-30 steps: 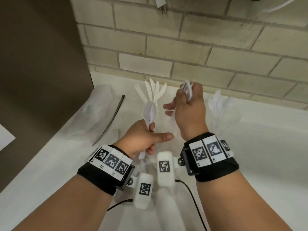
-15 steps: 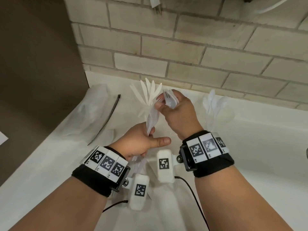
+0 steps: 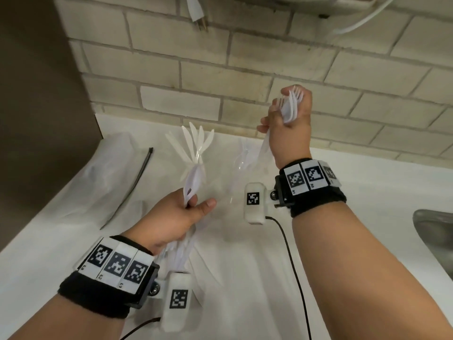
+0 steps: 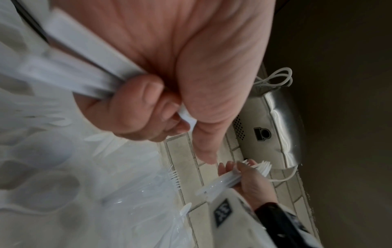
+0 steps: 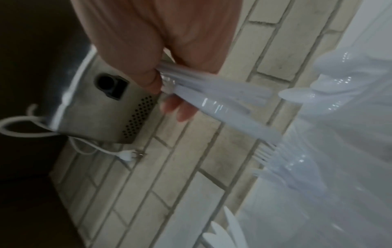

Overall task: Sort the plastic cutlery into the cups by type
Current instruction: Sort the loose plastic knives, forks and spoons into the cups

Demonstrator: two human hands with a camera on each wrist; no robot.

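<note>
My left hand (image 3: 180, 215) grips a bundle of white plastic cutlery (image 3: 193, 182) low over the white counter; in the left wrist view its fingers (image 4: 135, 107) curl round the handles (image 4: 84, 67). My right hand (image 3: 289, 126) is raised in front of the brick wall and holds several white forks (image 3: 291, 106), tines up, with their handles (image 5: 218, 107) pointing down. A clear cup of knives (image 3: 196, 146) stands behind the left hand. A clear cup of forks (image 5: 267, 154) and a cup of spoons (image 5: 350, 67) stand by the wall.
A black zip tie (image 3: 141, 177) and a crumpled clear bag (image 3: 98, 182) lie at the counter's left. A steel sink edge (image 3: 436, 231) is at the right. A plug (image 3: 198, 13) hangs on the wall, and a metal dispenser (image 4: 271, 130) is mounted above.
My right hand has pulled away from the left hand's bundle and risen up and to the right with the forks. The left hand still holds its bundle in about the same place.
</note>
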